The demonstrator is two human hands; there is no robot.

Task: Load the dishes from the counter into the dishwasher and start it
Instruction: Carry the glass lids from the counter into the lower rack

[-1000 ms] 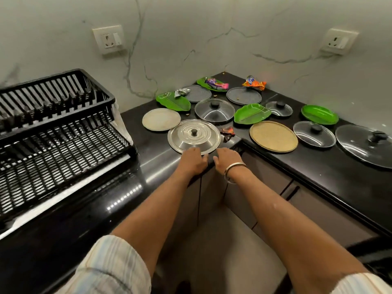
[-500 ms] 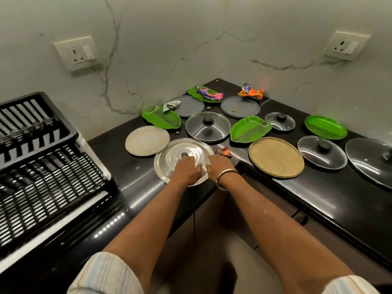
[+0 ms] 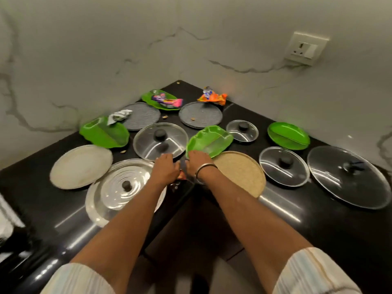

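Both hands meet at the inner corner of the black stone bench (image 3: 318, 219). The left hand (image 3: 166, 168) and the right hand (image 3: 198, 164), with a metal bangle (image 3: 204, 169), have curled fingers over a small crumpled wrapper (image 3: 180, 177); whether they grip it I cannot tell. The ridged round steel lid (image 3: 118, 187) lies at eight o'clock of them, the glass lid with black knob (image 3: 160, 141) at twelve, the green leaf-shaped plastic plate (image 3: 210, 141) at one, and the round tan plate (image 3: 241, 172) at three.

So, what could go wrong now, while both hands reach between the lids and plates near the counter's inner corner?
1. The steel lid juts over the counter edge under the left forearm; a nudge might tip it off.
2. The right hand is at the green plate, which overlaps the glass lid; lifting it carelessly may knock the glass.
3. Wrappers lie on some plates and should be removed before loading.
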